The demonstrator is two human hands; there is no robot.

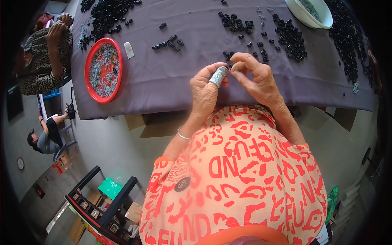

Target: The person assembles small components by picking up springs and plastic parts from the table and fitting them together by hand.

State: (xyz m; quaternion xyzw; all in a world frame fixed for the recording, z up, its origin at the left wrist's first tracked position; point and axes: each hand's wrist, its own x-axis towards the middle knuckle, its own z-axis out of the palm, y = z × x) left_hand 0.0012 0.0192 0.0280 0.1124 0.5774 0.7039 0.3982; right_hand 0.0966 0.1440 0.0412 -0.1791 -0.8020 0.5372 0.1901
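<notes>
Over the near edge of the purple-grey cloth, my left hand [207, 87] is closed, its thumb wrapped in a grey-white covering. A small black plastic piece [228, 67] sits between its fingertips, partly hidden. Close on its right, my right hand [257, 77] has thumb and forefinger pinched at that piece; whether something thin is also in the pinch I cannot make out. Just beyond both hands lie loose black plastic pieces [263, 53]. On the left stands a red oval tray [102, 99] with many small grey-clear parts [98, 75] and a few black pieces in it.
A small white flat object [129, 50] lies beside the tray. Heaps of black pieces [108, 18] spread at far left and right, near a pale bowl [325, 17] of grey parts. Another person's hands [56, 34] show at the left edge; a seated person [47, 139] is farther off.
</notes>
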